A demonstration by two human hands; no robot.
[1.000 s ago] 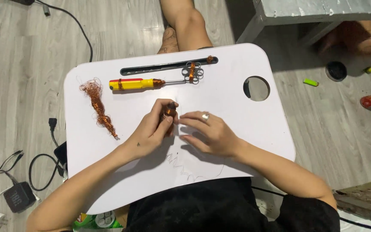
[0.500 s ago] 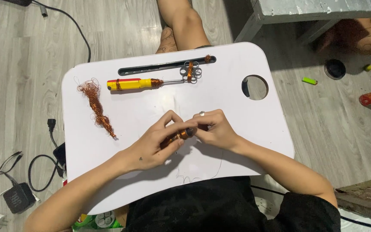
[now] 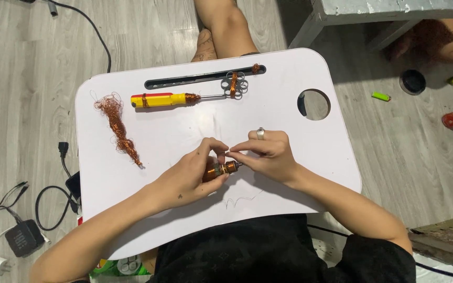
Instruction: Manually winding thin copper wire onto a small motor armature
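Left hand [image 3: 192, 170] and right hand [image 3: 266, 154] meet over the white lap worktop [image 3: 310, 152]; fingers of both pinch a small copper-wound motor rotor [image 3: 220, 170] just above its middle; a tangled copper wire bundle [image 3: 117, 126] lies left; a yellow-handled screwdriver [image 3: 166, 99] lies beyond.

Both hands [image 3: 237, 162] pinching a small copper-wound rotor [image 3: 219, 170], white lap tray [image 3: 300, 173], yellow screwdriver [image 3: 164, 99], copper wire tangle [image 3: 115, 121]

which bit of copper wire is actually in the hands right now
The small copper-wound part, pinched between left hand and right hand; the loose copper tangle lies untouched.
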